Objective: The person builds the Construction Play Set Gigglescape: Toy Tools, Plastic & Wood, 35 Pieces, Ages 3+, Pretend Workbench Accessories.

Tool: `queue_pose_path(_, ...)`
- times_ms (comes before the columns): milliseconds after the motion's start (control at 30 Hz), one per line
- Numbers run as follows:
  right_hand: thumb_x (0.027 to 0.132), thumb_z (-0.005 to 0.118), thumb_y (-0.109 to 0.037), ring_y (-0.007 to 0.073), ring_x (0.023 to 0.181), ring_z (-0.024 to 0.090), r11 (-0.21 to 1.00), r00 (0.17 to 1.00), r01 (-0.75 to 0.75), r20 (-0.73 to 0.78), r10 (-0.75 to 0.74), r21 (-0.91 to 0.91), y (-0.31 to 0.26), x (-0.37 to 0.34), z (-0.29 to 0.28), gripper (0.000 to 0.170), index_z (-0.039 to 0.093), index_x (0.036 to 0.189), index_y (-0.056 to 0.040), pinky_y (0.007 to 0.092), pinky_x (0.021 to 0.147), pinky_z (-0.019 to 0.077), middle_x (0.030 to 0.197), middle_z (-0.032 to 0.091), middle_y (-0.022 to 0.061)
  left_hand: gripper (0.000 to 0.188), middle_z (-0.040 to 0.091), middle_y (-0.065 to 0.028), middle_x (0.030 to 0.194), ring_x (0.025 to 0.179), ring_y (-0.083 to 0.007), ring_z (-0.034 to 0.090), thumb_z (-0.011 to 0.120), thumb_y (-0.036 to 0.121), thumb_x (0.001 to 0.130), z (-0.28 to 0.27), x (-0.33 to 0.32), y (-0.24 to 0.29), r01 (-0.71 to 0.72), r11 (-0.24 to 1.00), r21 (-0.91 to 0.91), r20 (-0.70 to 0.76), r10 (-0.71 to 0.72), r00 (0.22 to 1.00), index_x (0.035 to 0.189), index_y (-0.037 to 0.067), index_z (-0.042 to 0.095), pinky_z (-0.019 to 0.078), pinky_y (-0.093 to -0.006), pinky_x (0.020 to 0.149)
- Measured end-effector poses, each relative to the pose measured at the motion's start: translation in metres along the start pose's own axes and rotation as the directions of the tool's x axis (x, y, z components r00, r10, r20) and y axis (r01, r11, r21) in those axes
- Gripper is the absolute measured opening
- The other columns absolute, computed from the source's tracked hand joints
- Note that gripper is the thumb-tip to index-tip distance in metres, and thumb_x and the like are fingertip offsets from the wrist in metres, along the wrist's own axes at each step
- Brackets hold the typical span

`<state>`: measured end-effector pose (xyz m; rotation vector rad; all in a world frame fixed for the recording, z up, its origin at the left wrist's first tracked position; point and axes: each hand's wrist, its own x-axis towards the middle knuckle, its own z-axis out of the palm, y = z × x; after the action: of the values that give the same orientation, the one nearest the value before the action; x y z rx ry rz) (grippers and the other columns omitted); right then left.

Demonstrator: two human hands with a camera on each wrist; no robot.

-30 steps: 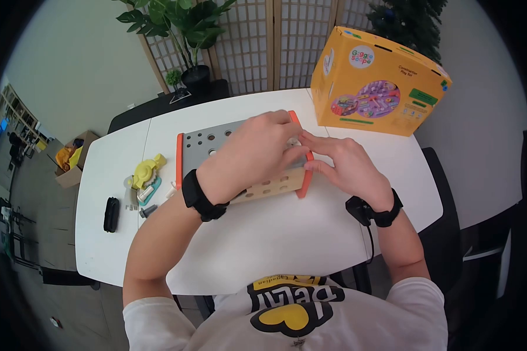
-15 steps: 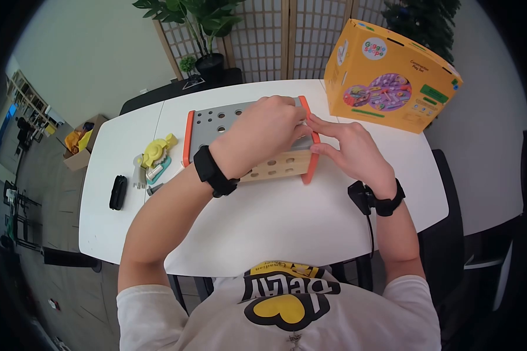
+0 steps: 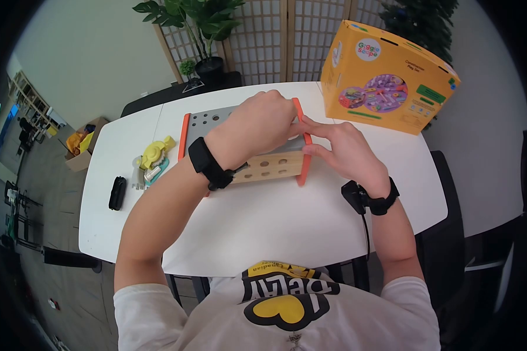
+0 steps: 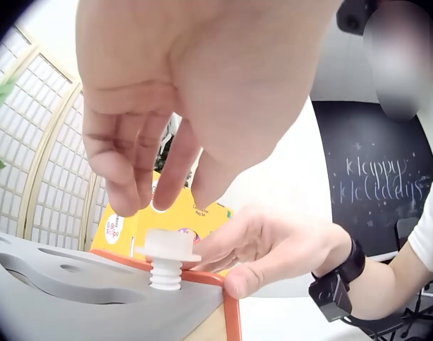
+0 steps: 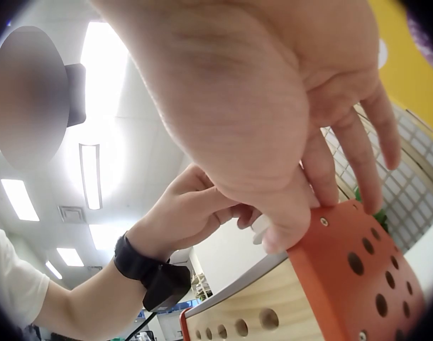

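Holds left hand point(image 3: 257, 124) released above white screw point(image 4: 167, 246), with fingers loosely bent and not touching it; to the right, rests right hand point(image 3: 348, 153) with nearly straight fingers on orange end panel point(image 3: 304, 167), with thumb at its edge, clenching nothing. See on white table point(image 3: 240, 222), from left: black case point(image 3: 117, 193), yellow toy part point(image 3: 154, 153), toy bench point(image 3: 274, 168) with white screw standing upright near right end of gray top point(image 4: 131, 320), with some thread visible above it, and finally yellow box point(image 3: 401, 70). Judging by this, probably busy with driving white screw down. Next, seems necessary to pinch its head, turn it, and brace orange end panel firmly.
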<state>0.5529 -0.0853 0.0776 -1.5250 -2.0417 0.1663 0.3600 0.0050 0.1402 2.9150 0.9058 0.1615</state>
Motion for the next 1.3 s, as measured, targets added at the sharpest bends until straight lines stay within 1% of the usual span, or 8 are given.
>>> queue_pose_path(200, 0.088, 0.078, -0.027, 0.0398, 0.09, 0.071, 0.995, 0.99, -0.097, 0.098, 0.098, -0.019, -0.009, 0.002, -0.008, 0.037, 0.075, 0.12, -0.0084, 0.044, 0.083, 0.0568, 0.102, 0.075, 0.018, 0.015, 0.069, -0.0204, 0.092, 0.084, -0.034, 0.068, 0.069, 0.006, 0.086, 0.019, 0.011, -0.028, -0.485, 0.766, -0.421, -0.266, 0.407, 0.874, 0.095, -0.003, 0.076, 0.0552, -0.0405, 0.075)
queue_pose_path(300, 0.088, 0.079, -0.027, 0.0397, 0.09, 0.071, 0.999, 0.998, -0.042, 0.039, 0.041, 0.016, -0.005, 0.001, -0.004, 0.037, 0.075, 0.12, -0.0081, 0.0439, 0.083, 0.0567, 0.103, 0.075, 0.0176, 0.016, 0.07, -0.0205, 0.091, 0.085, -0.034, 0.068, 0.068, 0.004, 0.084, 0.01, 0.004, -0.019, -0.396, 0.863, -0.315, -0.256, 0.325, 0.911, 0.096, -0.003, 0.077, 0.0552, -0.0414, 0.077)
queue_pose_path(400, 0.088, 0.079, -0.027, 0.0396, 0.089, 0.071, 1.0, 1.0, -0.014, 0.005, 0.014, 0.018, -0.004, 0.0, -0.001, 0.037, 0.075, 0.12, -0.0081, 0.0438, 0.083, 0.0565, 0.102, 0.075, 0.0173, 0.017, 0.071, -0.0189, 0.089, 0.086, -0.0337, 0.069, 0.067, 0.003, 0.083, 0.001, 0.001, -0.003, -0.051, 0.988, -0.146, -0.01, 0.05, 0.999, 0.097, -0.001, 0.077, 0.0554, -0.0416, 0.078)
queue_pose_path(600, 0.089, 0.078, -0.027, 0.04, 0.089, 0.07, 0.998, 0.993, -0.069, 0.094, 0.068, 0.007, -0.009, 0.002, -0.008, 0.039, 0.073, 0.123, -0.0093, 0.0441, 0.084, 0.056, 0.099, 0.076, 0.0164, 0.016, 0.071, -0.0186, 0.088, 0.088, -0.0337, 0.07, 0.065, -0.002, 0.083, 0.005, 0.001, -0.018, -0.419, 0.882, -0.216, -0.115, 0.404, 0.908, 0.095, -0.001, 0.076, 0.0559, -0.0423, 0.08)
queue_pose_path(700, 0.089, 0.078, -0.026, 0.0399, 0.088, 0.07, 0.997, 0.993, -0.072, 0.094, 0.073, -0.011, -0.009, 0.002, -0.008, 0.039, 0.073, 0.124, -0.01, 0.0442, 0.083, 0.0558, 0.098, 0.076, 0.0164, 0.017, 0.072, -0.019, 0.091, 0.088, -0.0339, 0.07, 0.064, -0.004, 0.083, 0.008, 0.002, -0.019, -0.422, 0.826, -0.374, -0.18, 0.381, 0.907, 0.095, -0.001, 0.076, 0.0563, -0.0434, 0.08)
queue_pose_path(800, 0.089, 0.077, -0.026, 0.0399, 0.089, 0.07, 0.999, 0.999, -0.024, 0.027, 0.024, 0.028, -0.006, 0.001, -0.003, 0.039, 0.073, 0.124, -0.0101, 0.044, 0.083, 0.0559, 0.099, 0.076, 0.0166, 0.013, 0.073, -0.019, 0.094, 0.088, -0.0338, 0.07, 0.067, -0.001, 0.082, 0.013, 0.003, -0.014, -0.317, 0.909, -0.27, -0.318, 0.226, 0.921, 0.093, -0.001, 0.076, 0.0567, -0.0427, 0.079)
queue_pose_path(900, 0.089, 0.077, -0.026, 0.0398, 0.091, 0.07, 0.999, 0.998, -0.039, 0.052, 0.038, 0.018, -0.009, 0.001, -0.006, 0.041, 0.073, 0.126, -0.0093, 0.0437, 0.085, 0.0561, 0.101, 0.076, 0.0167, 0.01, 0.073, -0.0194, 0.092, 0.088, -0.0336, 0.07, 0.071, 0.004, 0.082, -0.002, 0.001, 0.008, 0.046, 0.999, -0.016, -0.002, -0.046, 0.999, 0.09, -0.001, 0.076, 0.0569, -0.0422, 0.078)
queue_pose_path(1300, 0.089, 0.076, -0.027, 0.0391, 0.094, 0.071, 0.994, 0.987, -0.106, 0.125, 0.105, 0.002, -0.015, 0.003, -0.012, 0.042, 0.072, 0.126, -0.0081, 0.0435, 0.087, 0.0562, 0.109, 0.075, 0.016, 0.024, 0.073, -0.0175, 0.087, 0.087, -0.0336, 0.07, 0.058, -0.011, 0.078, 0.003, -0.001, -0.018, -0.309, 0.866, -0.394, -0.074, 0.305, 0.949, 0.092, -0.002, 0.075, 0.0562, -0.0395, 0.076)
